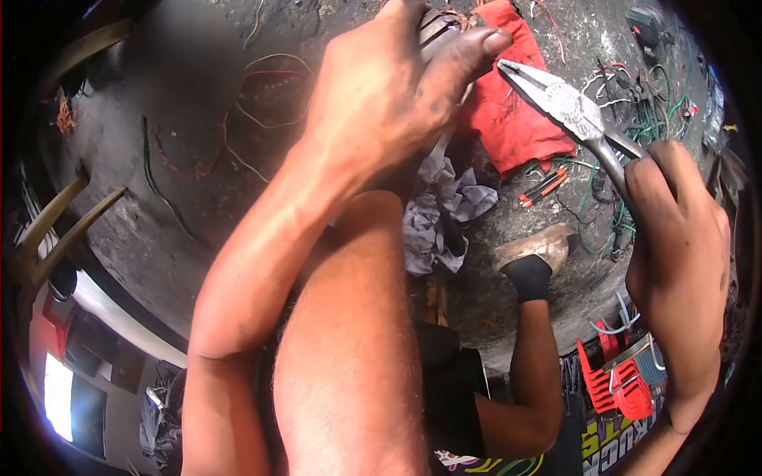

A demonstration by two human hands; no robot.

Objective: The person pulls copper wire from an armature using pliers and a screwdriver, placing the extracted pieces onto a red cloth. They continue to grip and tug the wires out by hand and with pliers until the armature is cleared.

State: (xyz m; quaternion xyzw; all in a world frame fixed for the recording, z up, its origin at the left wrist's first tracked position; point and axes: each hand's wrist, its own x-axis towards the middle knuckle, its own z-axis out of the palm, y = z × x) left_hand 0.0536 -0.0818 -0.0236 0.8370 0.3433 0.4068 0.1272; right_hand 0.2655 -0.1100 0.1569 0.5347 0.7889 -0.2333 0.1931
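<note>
Our left grip curls round a metal piece, likely steadying it; our right grip closes round pliers, nose free.

Crumpled grey cloth on stained floor; red slatted plastic; bright panel.

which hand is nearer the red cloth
Left. The left hand overlaps the upper left of the red cloth in view; the right hand is off to its right, holding pliers.
</note>
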